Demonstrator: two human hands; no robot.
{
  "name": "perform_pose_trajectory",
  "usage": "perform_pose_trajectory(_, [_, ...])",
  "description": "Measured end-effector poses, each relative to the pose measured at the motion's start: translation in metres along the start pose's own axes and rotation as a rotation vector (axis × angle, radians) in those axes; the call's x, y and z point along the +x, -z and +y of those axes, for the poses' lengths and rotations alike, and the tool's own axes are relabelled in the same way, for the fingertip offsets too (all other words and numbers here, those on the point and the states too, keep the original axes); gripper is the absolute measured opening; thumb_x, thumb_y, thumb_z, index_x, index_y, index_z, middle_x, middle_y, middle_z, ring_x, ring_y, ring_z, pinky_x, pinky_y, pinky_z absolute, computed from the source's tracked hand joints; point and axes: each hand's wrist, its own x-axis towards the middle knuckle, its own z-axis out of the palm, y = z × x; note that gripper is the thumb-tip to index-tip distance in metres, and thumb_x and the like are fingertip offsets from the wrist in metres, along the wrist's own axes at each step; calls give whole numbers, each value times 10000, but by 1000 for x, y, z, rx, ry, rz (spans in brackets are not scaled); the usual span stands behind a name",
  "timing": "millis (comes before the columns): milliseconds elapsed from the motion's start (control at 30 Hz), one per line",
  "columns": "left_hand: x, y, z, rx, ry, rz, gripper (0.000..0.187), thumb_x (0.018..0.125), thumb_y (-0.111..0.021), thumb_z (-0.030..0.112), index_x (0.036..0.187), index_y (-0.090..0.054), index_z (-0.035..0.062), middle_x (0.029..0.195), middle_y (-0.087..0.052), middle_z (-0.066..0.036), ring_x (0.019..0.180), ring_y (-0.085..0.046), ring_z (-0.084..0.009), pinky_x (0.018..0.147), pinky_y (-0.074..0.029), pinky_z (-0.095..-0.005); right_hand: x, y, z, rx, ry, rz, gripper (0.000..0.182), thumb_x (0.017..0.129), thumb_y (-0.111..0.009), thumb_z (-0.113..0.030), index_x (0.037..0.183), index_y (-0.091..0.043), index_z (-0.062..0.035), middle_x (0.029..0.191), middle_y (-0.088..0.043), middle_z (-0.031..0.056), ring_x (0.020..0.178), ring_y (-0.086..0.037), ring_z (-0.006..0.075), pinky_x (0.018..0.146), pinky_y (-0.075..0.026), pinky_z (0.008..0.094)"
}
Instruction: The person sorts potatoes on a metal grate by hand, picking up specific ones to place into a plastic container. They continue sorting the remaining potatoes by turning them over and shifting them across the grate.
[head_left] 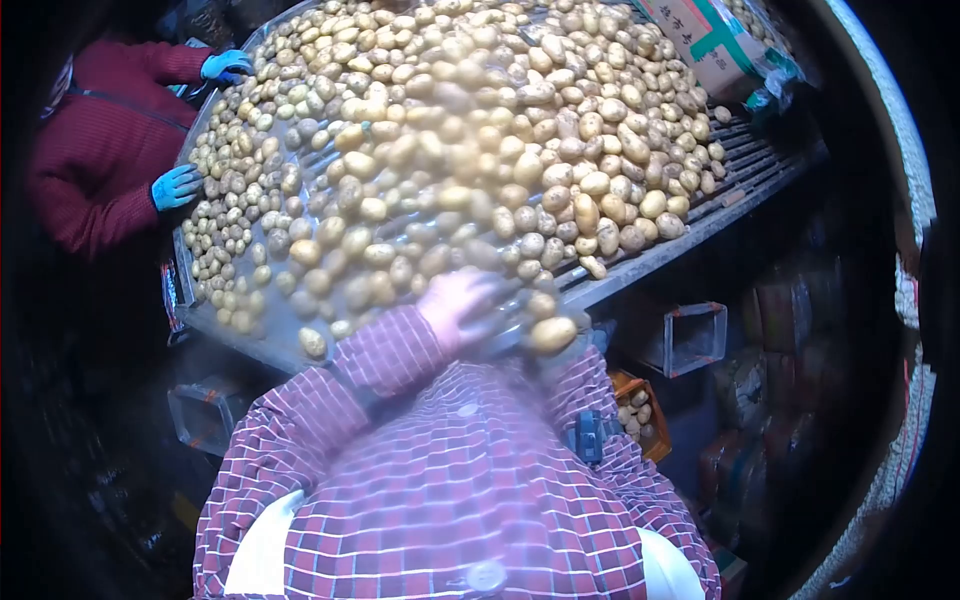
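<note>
My left hand (462,306) is over the near edge of a heap of potatoes (595,183) on a slatted table. Its fingers point right and are smeared by motion, so their grip is unclear. Beside it, to the right, is a large yellow potato (552,336). The right plaid sleeve (590,385), with a dark band (588,437) round it, reaches up towards this potato. What shows at the sleeve's end is blurred, and I cannot make out my right hand's fingers. Potatoes around the left hand look blurred too.
At the left, a person in a dark red top (125,130) has blue-gloved hands at the table's edge. A cardboard box (700,45) lies at the back right. Below the table are an orange crate (655,432) with potatoes and open frames at the right (693,338) and left (200,418).
</note>
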Motion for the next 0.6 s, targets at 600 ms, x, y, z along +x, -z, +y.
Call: perform_pose_trajectory(600, [-34, 38, -88, 436, 414, 142, 589, 770, -671, 186, 1320, -529, 30, 1288, -565, -230, 1229, -518, -380, 1058, -415, -432, -181, 139, -227, -132, 816, 1151, 484, 913, -581, -365, 1296, -490, -83, 1278, -525, 142, 1100, -564, 300, 927, -472, 484])
